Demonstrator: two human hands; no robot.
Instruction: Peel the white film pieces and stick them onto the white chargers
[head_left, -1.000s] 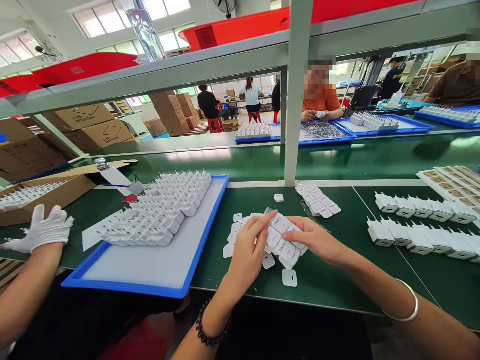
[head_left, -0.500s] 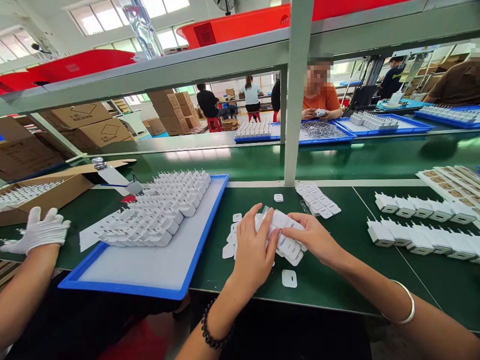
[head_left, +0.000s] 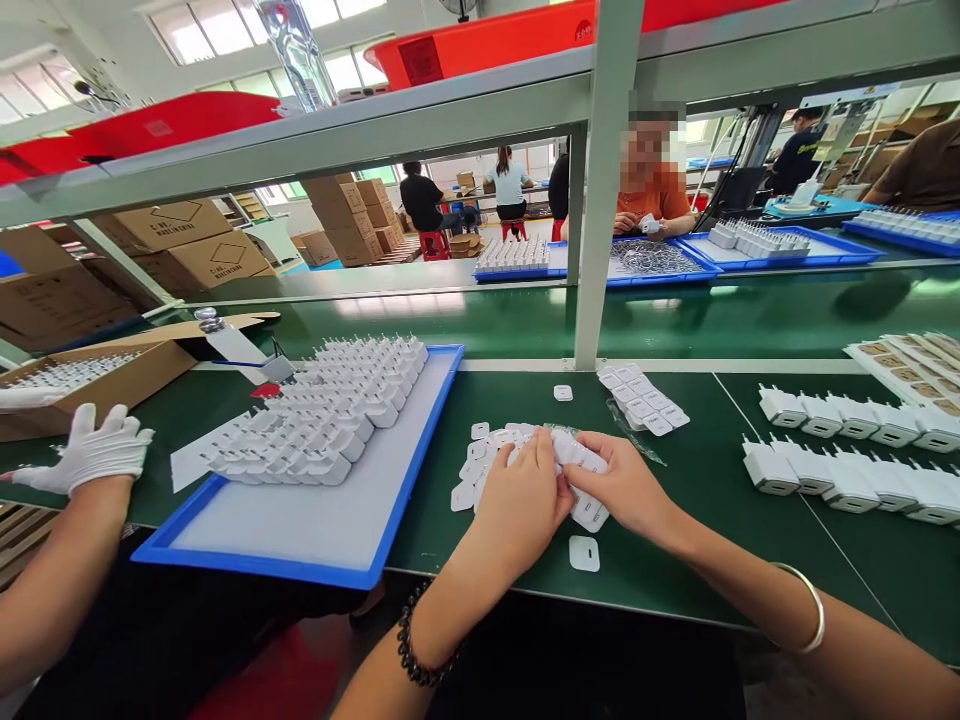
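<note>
My left hand (head_left: pixel 525 500) is closed over some small white square plates, its fingers bent and covering part of them. Close beside it, my right hand (head_left: pixel 619 480) pinches the right end of the same white plates between thumb and fingers. Around and under both hands lies a loose pile of white plates (head_left: pixel 466 470) with small slots. One single plate (head_left: pixel 583 553) rests near the table edge, and another (head_left: pixel 563 393) sits behind the pile. Further back on the right is a neat group of white plates (head_left: pixel 643 400), with clear plastic beside it.
A blue-rimmed tray (head_left: pixel 375 575) with rows of white plug housings (head_left: pixel 330 420) stands left. A co-worker's gloved hand (head_left: pixel 105 455) is at far left. More white housings (head_left: pixel 847 475) line the right. A shelf post (head_left: pixel 596 200) rises behind the hands.
My left hand has closed down over the plates, its raised fingers now lowered, and hides more of them. The view has shifted slightly, and the co-worker's gloved hand remains on the left.
</note>
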